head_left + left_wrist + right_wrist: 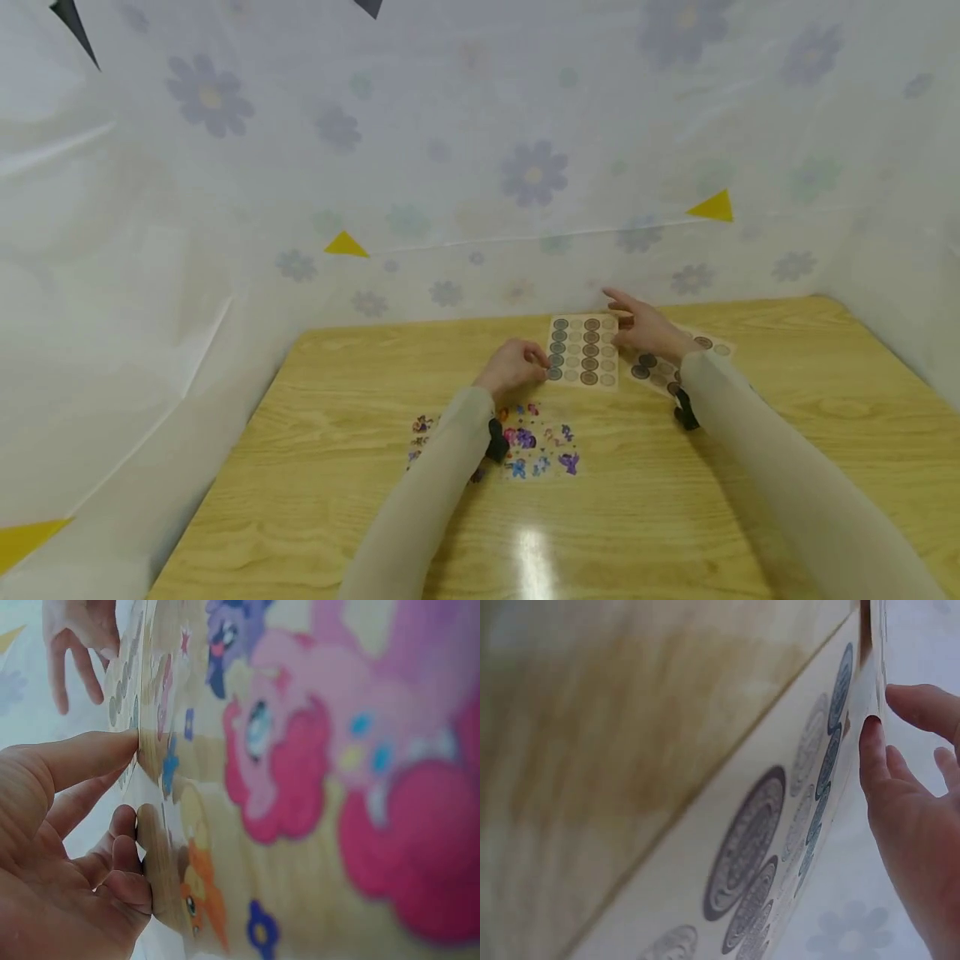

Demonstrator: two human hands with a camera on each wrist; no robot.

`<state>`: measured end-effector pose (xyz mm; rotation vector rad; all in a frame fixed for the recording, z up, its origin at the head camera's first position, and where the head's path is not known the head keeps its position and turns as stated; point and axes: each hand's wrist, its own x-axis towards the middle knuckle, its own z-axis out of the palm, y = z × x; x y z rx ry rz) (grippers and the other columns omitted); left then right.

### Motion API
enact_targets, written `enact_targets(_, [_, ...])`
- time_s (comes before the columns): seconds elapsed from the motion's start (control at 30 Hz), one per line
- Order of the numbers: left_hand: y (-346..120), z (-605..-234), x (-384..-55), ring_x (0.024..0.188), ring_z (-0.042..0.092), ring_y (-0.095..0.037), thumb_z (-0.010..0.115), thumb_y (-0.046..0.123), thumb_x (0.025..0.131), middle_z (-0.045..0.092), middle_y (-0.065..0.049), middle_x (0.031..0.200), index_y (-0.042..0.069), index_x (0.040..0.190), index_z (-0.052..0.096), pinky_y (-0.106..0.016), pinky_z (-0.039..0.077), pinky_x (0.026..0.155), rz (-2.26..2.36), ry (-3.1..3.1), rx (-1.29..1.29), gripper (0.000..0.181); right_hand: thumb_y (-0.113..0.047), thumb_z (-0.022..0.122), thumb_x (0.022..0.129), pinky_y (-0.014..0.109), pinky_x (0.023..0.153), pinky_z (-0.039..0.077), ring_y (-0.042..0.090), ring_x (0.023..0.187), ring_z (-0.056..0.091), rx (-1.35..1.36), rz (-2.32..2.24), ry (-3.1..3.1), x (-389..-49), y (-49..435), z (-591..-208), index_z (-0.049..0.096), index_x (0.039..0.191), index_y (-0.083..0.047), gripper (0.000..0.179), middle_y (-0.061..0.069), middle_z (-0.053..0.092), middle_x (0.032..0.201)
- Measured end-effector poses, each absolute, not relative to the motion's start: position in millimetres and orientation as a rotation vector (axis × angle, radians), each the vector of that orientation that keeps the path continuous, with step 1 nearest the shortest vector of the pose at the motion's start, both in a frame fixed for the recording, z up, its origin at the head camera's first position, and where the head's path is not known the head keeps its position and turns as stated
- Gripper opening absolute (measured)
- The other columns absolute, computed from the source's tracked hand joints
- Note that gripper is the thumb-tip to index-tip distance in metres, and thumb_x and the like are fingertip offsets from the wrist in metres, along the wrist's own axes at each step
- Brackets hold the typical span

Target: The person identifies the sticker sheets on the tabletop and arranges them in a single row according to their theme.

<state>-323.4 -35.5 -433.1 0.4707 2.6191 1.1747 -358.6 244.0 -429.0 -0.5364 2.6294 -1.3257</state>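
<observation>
A pale sheet of round patterned prints in rows (582,352) lies on the table between both hands. My left hand (514,367) is at its lower left edge, with an extended finger touching down and the other fingers loosely bent in the left wrist view. My right hand (647,330) is at the sheet's right edge, one fingertip right at the edge and other fingers spread. Partly under the right hand and forearm lies a second sheet of round prints (652,370). Colourful cartoon pony stickers (525,438) lie below the left hand, some hidden by the left forearm.
The wood-grain table (360,375) ends at a pale flowered curtain (450,200) along the back and sides. Yellow triangles (347,244) mark the curtain. Dark straps with small wrist cameras (497,440) sit on both wrists.
</observation>
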Motion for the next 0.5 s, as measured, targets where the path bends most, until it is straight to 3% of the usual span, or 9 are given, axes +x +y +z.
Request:
enact_targets(0.3, [-27.5, -434.3, -328.0, 0.088, 0.055, -0.019, 0.071, 0.011, 0.088, 0.061, -0.002, 0.104, 0.017, 0.102, 0.075, -0.035, 0.047, 0.074, 1.102, 2.644, 0.516, 0.015, -0.007, 0.061, 0.097, 0.058, 0.096, 0.045, 0.045, 0.131, 0.042, -0.358, -1.508, 2.583, -349.0, 248.9, -429.0, 0.046, 0.146, -0.005, 0.051, 0.025, 0.036, 0.149])
enact_targets(0.5, [-19.6, -433.8, -326.0, 0.103, 0.053, -0.023, 0.074, 0.003, 0.083, 0.056, -0.008, 0.117, 0.015, 0.118, 0.068, -0.036, 0.047, 0.086, 1.051, 2.686, 0.558, 0.037, -0.013, 0.06, 0.099, 0.056, 0.099, 0.042, 0.039, 0.128, 0.044, -0.294, -1.647, 2.524, -340.7, 249.4, -431.1, 0.053, 0.141, -0.007, 0.043, 0.021, 0.045, 0.144])
